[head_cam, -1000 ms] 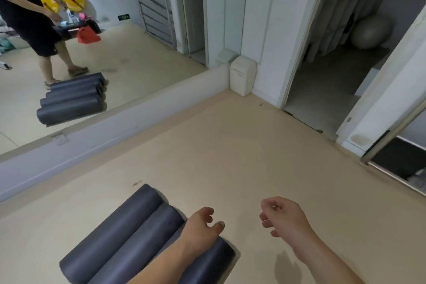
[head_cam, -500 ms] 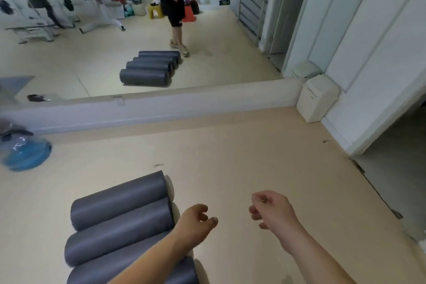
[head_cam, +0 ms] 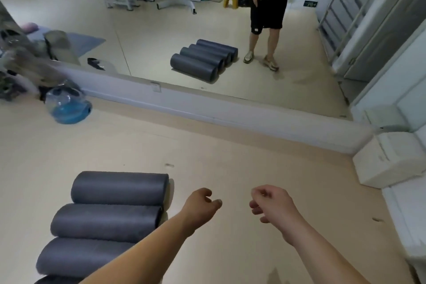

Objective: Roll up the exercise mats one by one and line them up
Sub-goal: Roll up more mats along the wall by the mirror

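Several rolled dark grey exercise mats (head_cam: 115,214) lie side by side on the beige floor at the lower left, touching one another. The farthest roll (head_cam: 119,188) is fully visible; my left forearm covers part of the nearer ones. My left hand (head_cam: 201,207) hovers just right of the rolls' ends, fingers loosely curled, holding nothing. My right hand (head_cam: 270,205) floats further right over bare floor, also loosely curled and empty. The wall mirror (head_cam: 184,37) reflects the same rolls and a person in black standing beside them.
A low grey ledge (head_cam: 230,110) runs under the mirror. A clear ball with blue liquid (head_cam: 68,106) and blurred gear sit at the left. A white bin (head_cam: 389,161) stands by the right wall. A flat mat shows in the mirror's left side.
The view has swung left, bringing the mirror, the blue ball and more of the rolls into sight. My left hand has come off the nearest roll; both hands stay empty.
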`<state>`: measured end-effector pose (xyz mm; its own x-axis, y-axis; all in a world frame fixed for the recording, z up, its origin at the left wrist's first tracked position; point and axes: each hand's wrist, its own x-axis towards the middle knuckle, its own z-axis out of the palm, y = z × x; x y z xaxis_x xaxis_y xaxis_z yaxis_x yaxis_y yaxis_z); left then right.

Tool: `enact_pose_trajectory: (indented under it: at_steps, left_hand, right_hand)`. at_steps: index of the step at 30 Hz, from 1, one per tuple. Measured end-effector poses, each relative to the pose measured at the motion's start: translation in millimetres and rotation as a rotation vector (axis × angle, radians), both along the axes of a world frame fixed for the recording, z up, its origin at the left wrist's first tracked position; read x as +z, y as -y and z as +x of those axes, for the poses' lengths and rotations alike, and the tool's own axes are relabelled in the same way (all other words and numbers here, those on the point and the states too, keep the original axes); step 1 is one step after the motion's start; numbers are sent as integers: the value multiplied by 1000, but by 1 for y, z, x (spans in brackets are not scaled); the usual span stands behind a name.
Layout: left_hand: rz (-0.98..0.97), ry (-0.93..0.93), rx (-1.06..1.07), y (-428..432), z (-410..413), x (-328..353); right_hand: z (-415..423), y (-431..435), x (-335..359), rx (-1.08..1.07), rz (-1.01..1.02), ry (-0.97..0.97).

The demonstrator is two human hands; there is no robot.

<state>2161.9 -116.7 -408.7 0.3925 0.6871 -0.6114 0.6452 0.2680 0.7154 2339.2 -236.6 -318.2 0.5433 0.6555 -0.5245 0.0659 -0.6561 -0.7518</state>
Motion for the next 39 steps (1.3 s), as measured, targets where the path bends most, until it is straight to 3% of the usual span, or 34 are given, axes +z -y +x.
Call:
enact_pose_trajectory:
  at_steps: [9, 17, 21, 25, 29, 33, 39]
  left_hand:
    - [-57, 33, 373, -63, 103, -56]
    - [-81, -16, 541, -127, 65, -114]
    - [-96, -74, 557, -190, 20, -199]
    - [-94, -212, 529, -234, -10, -298]
    - [-41, -343, 436, -276, -27, -421]
    - [76, -492, 442, -311, -47, -552]
    - [264, -614, 640, -363, -96, -687]
  right_hand:
    - [131, -139, -88, 500, -12, 102]
    - [106, -255, -150, 729, -104, 71]
    - [71, -322, -221, 959, -75, 259]
    - [57, -368, -316, 1018, -99, 259]
    - [58, -405, -451, 1083, -104, 288]
    - [54, -422, -596, 1308, -96, 434]
    - [13, -455, -755, 1128, 62, 206]
